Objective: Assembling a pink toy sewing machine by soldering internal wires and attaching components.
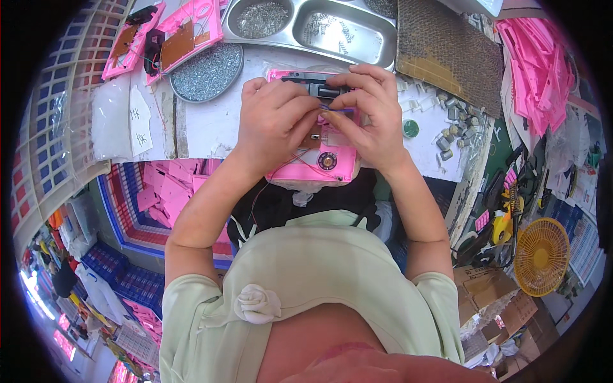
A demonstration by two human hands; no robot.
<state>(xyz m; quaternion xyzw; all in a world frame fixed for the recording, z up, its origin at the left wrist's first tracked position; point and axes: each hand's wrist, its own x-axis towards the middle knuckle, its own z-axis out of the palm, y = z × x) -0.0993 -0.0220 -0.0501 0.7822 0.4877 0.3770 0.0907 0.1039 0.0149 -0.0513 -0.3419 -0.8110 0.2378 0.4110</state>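
Note:
A pink plastic housing [300,171] lies at the table's near edge in front of me. It has a black plastic part [310,78] along its far side, a brown board [311,138] in the middle and a small round black component [327,161] at the near right. My left hand [274,121] reaches over the housing from the left, its thumb and fingers pinched together. From the right, my right hand [370,115] pinches a thin blue wire [343,110] close to the left fingertips. What the left fingertips hold is hidden. Thin red wires [288,163] trail off the housing's near left.
A round tray of small metal screws [207,71] and a steel compartment tray [345,32] stand beyond the housing. More pink housings [185,38] with boards lie far left. Small metal cylinders [450,131] and a green round thing [410,128] are at right. A crate [128,217] holds pink parts.

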